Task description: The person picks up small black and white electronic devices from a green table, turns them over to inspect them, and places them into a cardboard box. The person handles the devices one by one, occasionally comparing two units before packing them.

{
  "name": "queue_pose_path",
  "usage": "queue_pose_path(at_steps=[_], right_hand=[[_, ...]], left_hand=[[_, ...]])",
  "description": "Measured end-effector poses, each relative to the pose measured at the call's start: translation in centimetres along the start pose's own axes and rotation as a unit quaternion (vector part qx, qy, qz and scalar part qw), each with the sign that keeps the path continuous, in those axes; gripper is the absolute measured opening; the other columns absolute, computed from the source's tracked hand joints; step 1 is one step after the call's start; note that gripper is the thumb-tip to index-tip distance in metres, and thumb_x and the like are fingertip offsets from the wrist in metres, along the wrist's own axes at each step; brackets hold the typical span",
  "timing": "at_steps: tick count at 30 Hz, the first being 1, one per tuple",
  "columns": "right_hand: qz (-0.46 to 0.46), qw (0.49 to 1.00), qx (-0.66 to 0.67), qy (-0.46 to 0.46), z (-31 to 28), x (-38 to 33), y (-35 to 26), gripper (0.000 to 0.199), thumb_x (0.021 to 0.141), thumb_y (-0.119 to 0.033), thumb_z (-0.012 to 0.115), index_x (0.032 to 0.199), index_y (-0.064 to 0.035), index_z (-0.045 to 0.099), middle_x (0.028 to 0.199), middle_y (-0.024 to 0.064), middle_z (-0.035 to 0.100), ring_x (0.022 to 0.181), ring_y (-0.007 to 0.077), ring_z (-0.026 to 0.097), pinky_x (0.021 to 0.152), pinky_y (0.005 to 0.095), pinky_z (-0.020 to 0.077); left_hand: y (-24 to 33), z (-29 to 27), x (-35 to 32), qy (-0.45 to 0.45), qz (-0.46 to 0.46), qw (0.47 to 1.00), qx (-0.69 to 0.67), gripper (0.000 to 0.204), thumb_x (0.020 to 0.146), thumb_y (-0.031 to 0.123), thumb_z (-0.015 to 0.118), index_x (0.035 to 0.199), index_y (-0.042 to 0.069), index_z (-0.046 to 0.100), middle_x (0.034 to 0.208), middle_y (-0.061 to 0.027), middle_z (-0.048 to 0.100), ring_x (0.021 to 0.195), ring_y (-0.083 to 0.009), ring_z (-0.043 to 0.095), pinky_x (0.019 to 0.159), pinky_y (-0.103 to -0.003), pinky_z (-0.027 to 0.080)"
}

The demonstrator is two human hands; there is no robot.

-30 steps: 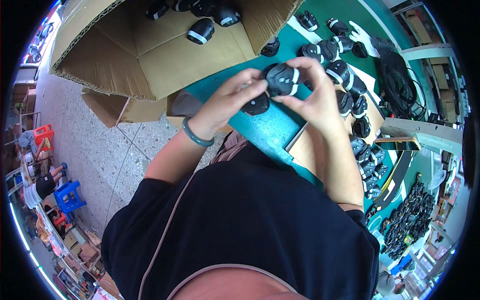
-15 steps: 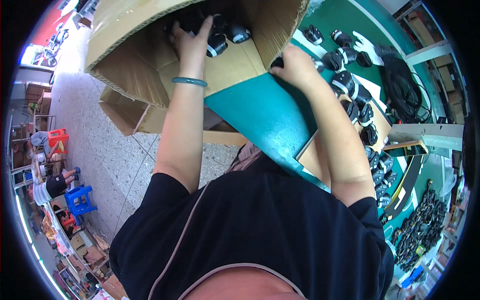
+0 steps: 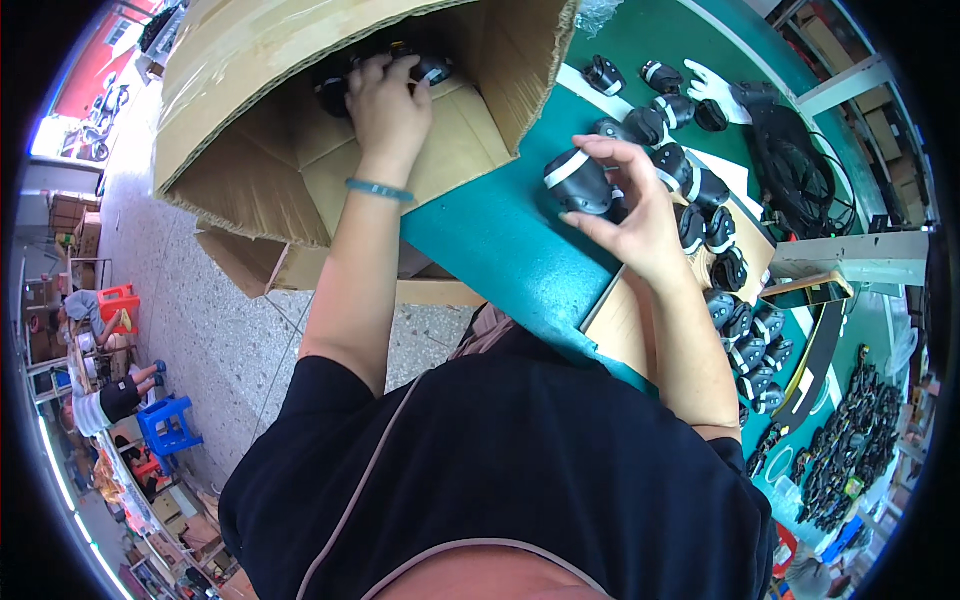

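My left hand point(image 3: 388, 115) reaches deep into a cardboard box point(image 3: 460, 125). Its fingers are slightly apart and rest against dark protective pads point(image 3: 432, 70) at the back; the shadow hides some of their tips. Just outside the box, my right hand point(image 3: 640, 210) grips a black protective pad point(image 3: 582, 188) with a rounded shell and a white band. The thumb is below the pad and the fingers are above it, over the green table point(image 3: 500, 235).
Several similar black pads point(image 3: 720, 230) lie along the table at the right. Beyond them are a white glove point(image 3: 715, 90) and a heap of black straps point(image 3: 850, 450). A second cardboard box point(image 3: 240, 260) stands below the first. Blue stool point(image 3: 168, 425) and people sit far left.
My right hand has come away from the box's edge and swung right, lifting a pad into view. The box has shifted slightly left, and my left hand's fingers have drawn closer together.
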State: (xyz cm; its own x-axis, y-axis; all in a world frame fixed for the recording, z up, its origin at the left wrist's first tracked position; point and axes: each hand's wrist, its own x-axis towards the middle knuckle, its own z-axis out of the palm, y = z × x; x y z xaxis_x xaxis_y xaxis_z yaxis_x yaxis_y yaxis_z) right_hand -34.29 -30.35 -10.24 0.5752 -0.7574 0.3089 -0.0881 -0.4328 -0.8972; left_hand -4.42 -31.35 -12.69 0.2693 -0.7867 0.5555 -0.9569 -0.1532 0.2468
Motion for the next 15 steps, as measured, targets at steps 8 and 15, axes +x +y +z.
queue_pose_path(at_steps=[8,15], right_hand=[[0.161,0.828,0.530,-0.083,2.6,0.1,-0.2,0.033,0.096,-0.017,0.048,0.124,-0.0002,0.045,0.114,0.0149,0.058,0.097,0.0241,0.064,0.079,0.0370,0.0559],[0.172,0.970,0.145,-0.092,2.2,1.3,0.0,0.033,0.097,-0.033,0.055,0.111,-0.0038,0.059,0.089,0.0056,0.064,0.072,0.0116,0.062,0.065,0.0247,0.0517]], left_hand=[[7.8,-5.4,-8.7,-0.304,-0.047,0.598,-0.740,0.057,0.094,0.023,0.058,0.140,-0.001,0.035,0.128,-0.0108,0.050,0.117,-0.0176,0.050,0.098,-0.032,0.042],[8.5,-3.1,-10.9,-0.214,-0.198,0.535,-0.793,0.046,0.097,0.016,0.054,0.137,0.001,0.038,0.131,-0.0124,0.051,0.118,-0.0194,0.052,0.096,-0.036,0.046]])
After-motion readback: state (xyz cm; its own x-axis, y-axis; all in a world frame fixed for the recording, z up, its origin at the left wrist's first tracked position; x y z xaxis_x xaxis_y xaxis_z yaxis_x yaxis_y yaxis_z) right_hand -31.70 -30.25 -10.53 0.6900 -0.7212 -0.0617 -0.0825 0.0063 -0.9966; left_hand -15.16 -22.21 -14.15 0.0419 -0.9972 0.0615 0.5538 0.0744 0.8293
